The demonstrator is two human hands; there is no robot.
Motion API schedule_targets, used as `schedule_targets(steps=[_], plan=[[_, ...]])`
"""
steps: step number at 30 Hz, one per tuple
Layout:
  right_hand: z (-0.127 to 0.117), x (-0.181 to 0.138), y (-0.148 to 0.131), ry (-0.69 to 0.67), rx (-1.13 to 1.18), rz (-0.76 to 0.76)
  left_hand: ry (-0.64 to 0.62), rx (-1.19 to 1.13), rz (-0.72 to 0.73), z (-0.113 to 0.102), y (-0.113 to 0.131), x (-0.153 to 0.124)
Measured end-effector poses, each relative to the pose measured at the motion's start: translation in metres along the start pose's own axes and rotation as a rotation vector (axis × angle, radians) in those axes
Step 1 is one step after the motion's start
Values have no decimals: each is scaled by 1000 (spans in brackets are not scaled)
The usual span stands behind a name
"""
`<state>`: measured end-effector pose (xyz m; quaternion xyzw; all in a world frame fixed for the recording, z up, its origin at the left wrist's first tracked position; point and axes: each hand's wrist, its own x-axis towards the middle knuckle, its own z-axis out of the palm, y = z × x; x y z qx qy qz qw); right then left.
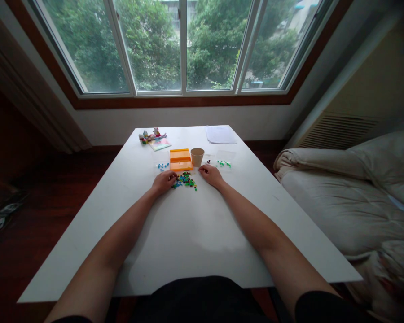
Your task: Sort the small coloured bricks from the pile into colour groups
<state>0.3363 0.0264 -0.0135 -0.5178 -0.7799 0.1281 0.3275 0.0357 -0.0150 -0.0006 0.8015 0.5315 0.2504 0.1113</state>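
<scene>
Both my arms are reaching across the white table (195,233) toward a loose pile of small coloured beads (185,180), lying at 12 o'clock from me, just short of the orange tray (180,160). My left hand (164,181) is resting palm down at the pile's 9 o'clock edge, fingertips touching the nearest pieces; the fingers are curled loosely, and I cannot tell whether any bead is pinched beneath them. My right hand (211,174) is lying at the pile's 3 o'clock, just apart from it, fingers likewise bent down onto the table and apparently holding nothing. A paper cup (197,156) is standing upright beside the tray at its 3 o'clock. Small sorted clusters are sitting nearby: blue ones (162,166) at 10 o'clock of the pile, green ones (224,163) at 2 o'clock. A pastel card with small figures (154,138) and a sheet of paper (220,134) are lying toward the far edge. Risks, as I am judging them: a sweeping finger could be scattering the light pieces across the smooth top or into the sorted clusters, and a forward reach of the right hand could be tipping the cup
</scene>
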Motion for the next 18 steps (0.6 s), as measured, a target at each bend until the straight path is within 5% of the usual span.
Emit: schedule_targets(steps=[18], plan=[[2,0,4,10,2,-20,6,8,10,0,1,0]])
